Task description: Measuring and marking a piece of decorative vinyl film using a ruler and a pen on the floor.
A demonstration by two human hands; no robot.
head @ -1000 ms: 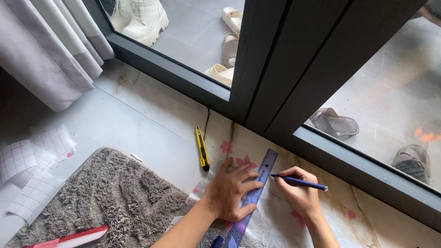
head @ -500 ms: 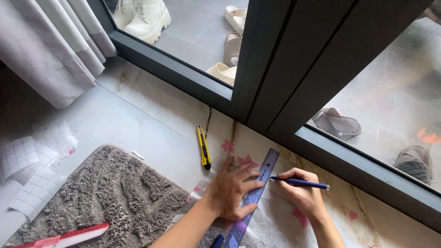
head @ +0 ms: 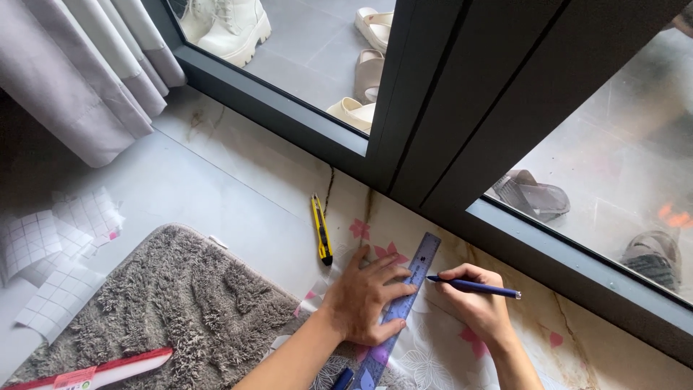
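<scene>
Two hands work together: my left hand presses flat on the purple plastic ruler, running diagonally; my right hand grips the blue pen, tip touching the ruler's right edge.

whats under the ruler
The ruler lies on a clear sheet with pink flowers, pressed flat by the left hand. What is under that hand is covered.

Knife left of ruler
</scene>
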